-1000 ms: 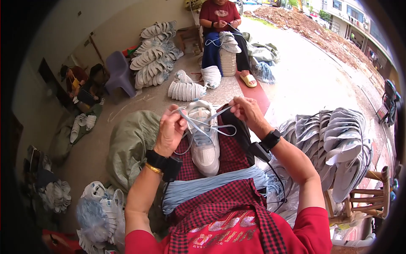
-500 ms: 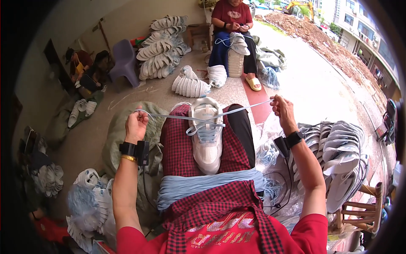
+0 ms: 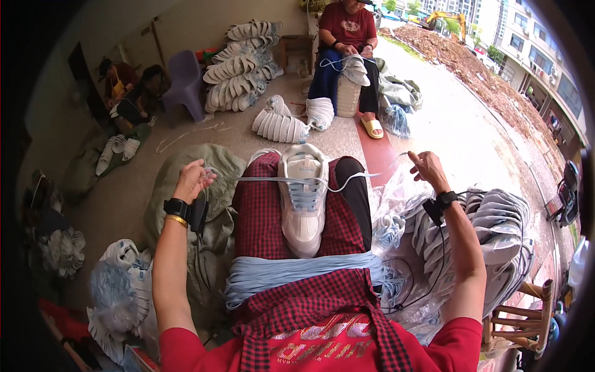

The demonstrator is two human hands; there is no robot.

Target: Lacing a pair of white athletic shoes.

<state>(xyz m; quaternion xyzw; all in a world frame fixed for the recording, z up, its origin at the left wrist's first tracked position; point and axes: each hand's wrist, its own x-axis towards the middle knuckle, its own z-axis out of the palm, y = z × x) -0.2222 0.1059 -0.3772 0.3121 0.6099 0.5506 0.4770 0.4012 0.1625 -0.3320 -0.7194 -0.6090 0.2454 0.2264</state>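
Note:
A white and grey sneaker (image 3: pixel 302 224) rests on my lap, toe toward me, with pale blue shoelace (image 3: pixel 304 199) threaded through its eyelets. One lace end stretches across to my left hand (image 3: pixel 194 181), whose fingers are loosely closed around it. The other end curves slackly over my right knee, blurred, its tip close by the fingertips of my right hand (image 3: pixel 429 170). Those right fingers are spread, the index finger extended. Across my lap, nearer my body, lies a thick bundle of light blue laces (image 3: pixel 304 277).
Stacked shoe uppers (image 3: pixel 489 223) lie to my right beside a wooden stool (image 3: pixel 524 319); more uppers (image 3: pixel 127 297) sit at left. A green sack (image 3: pixel 186 186) is by my left knee. Ahead, a seated person (image 3: pixel 347 31) handles a shoe upper, near further stacks (image 3: pixel 245 65) and a purple chair (image 3: pixel 183 84).
The lace on the right has gone from taut to slack, and my right fingers have opened. Both hands moved slightly outward. A lace loop over the sneaker has been drawn in.

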